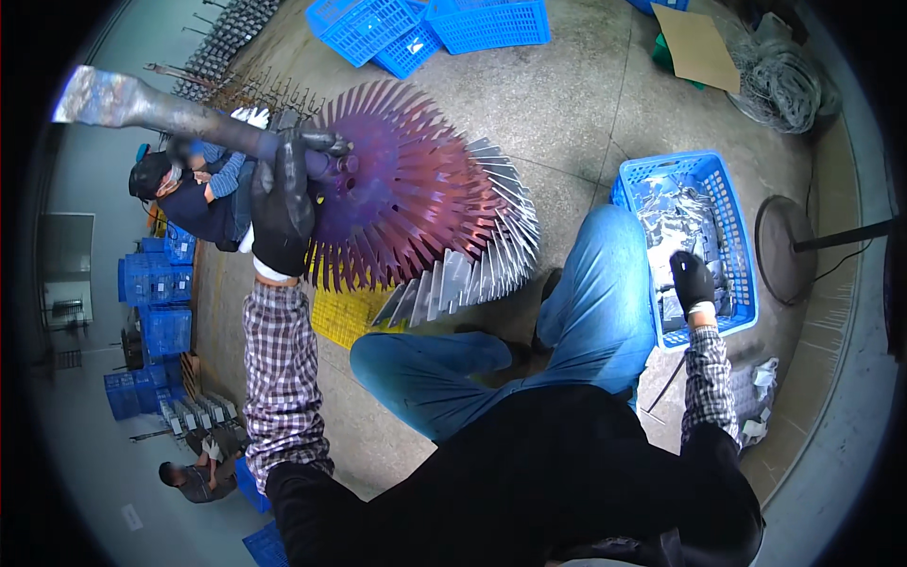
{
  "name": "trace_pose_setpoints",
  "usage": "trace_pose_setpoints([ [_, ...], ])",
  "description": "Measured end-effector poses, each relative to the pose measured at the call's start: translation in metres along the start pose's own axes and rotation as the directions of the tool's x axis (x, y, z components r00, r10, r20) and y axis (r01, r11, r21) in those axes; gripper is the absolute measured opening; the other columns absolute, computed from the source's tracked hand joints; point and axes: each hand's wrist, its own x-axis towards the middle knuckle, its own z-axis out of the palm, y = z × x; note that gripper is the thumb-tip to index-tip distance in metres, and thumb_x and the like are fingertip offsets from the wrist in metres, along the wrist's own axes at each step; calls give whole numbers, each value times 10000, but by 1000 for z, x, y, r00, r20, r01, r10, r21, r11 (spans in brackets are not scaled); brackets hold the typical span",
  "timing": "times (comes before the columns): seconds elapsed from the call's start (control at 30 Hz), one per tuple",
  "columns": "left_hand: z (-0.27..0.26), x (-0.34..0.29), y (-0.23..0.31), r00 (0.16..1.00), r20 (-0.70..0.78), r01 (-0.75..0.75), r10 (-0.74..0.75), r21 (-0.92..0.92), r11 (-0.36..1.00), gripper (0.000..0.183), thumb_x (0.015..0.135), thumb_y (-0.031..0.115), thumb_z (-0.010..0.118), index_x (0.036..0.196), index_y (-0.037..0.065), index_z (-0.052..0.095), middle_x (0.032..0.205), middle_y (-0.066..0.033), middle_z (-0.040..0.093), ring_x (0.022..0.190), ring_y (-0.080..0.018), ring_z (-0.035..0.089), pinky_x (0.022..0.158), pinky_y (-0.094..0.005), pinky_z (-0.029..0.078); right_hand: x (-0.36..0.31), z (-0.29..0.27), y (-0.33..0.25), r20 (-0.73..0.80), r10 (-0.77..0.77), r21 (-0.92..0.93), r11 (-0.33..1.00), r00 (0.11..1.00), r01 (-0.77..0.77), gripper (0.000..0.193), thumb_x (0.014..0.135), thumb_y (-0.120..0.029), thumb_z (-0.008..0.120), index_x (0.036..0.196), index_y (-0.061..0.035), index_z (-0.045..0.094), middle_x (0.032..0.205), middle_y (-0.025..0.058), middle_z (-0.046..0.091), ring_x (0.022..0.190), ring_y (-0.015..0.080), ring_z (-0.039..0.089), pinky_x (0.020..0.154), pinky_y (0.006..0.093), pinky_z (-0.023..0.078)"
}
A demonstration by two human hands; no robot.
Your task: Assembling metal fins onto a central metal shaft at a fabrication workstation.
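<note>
My left hand (283,213), in a black glove, is wrapped around a thick metal shaft (213,125) with a flattened, worn end. The shaft joins a round purple rack (368,170) with many finger-like prongs around it. Thin grey metal plates (463,279) sit in the prongs along its lower right side. My right hand (693,282), also gloved in black, reaches into a blue plastic crate (740,231) of loose shiny metal pieces (671,203). Its fingers look curled together; what they hold, if anything, cannot be made out.
A yellow crate (345,319) stands under the rack. Blue crates (487,26) lie at the far side, and more blue crates (161,283) are stacked at left. Two people sit at left, one (203,194) close behind the shaft. A round stand base (784,250) is right of my crate.
</note>
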Motion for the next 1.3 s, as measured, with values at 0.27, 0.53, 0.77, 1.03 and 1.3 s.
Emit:
trace_pose_setpoints([
  [0.27, 10, 4, 2, 992, -1, 124, -128, -241, 963, 305, 1124, 209, 443, 1104, 22, 684, 1040, -79, 761, 856, -188, 690, 830, -331, 541, -27, -111, -296, 207, -540, 466, 787, 816, 404, 414, 1007, -416, 696, 847, -41, 765, 716, 89, 692, 580, 216, 582, 617, 331, 489],
  [0.53, 14, 10, 3, 894, 185, 418, -408, -672, 612, 397, 1144, 279, 411, 1080, -3, 683, 1025, -108, 753, 840, -169, 675, 844, -320, 537, 12, -77, -352, 340, -639, 540, 733, 691, 413, 453, 1023, -466, 641, 871, -58, 767, 693, 61, 717, 586, 229, 633, 636, 350, 520],
  [0.77, 12, 6, 3, 889, 180, 417, -421, -698, 582, 390, 1139, 273, 429, 1044, 5, 697, 1005, -96, 753, 846, -168, 675, 838, -313, 533, 14, -85, -377, 501, -596, 90, 758, 628, 647, 395, 994, -416, 576, 1156, -77, 700, 1025, 164, 779, 887, 422, 718, 797, 467, 563],
  [1.03, 8, 5, -1, 897, 202, 407, -394, -725, 555, 356, 1101, 380, 545, 1100, 62, 705, 991, -50, 733, 887, -137, 670, 798, -285, 517, 24, -52, -366, 388, -702, 68, 668, 597, 741, 388, 993, -429, 567, 1158, -107, 706, 1017, 167, 780, 880, 433, 715, 796, 482, 562],
  [1.3, 25, 9, -6, 888, 208, 406, -410, -773, 488, 379, 1137, 312, 465, 1060, 10, 680, 1015, -100, 732, 870, -163, 663, 844, -309, 523, 12, -110, -371, 453, -602, 221, 790, 657, 572, 358, 1022, -381, 630, 963, -44, 736, 821, 108, 748, 651, 229, 667, 667, 359, 536],
])
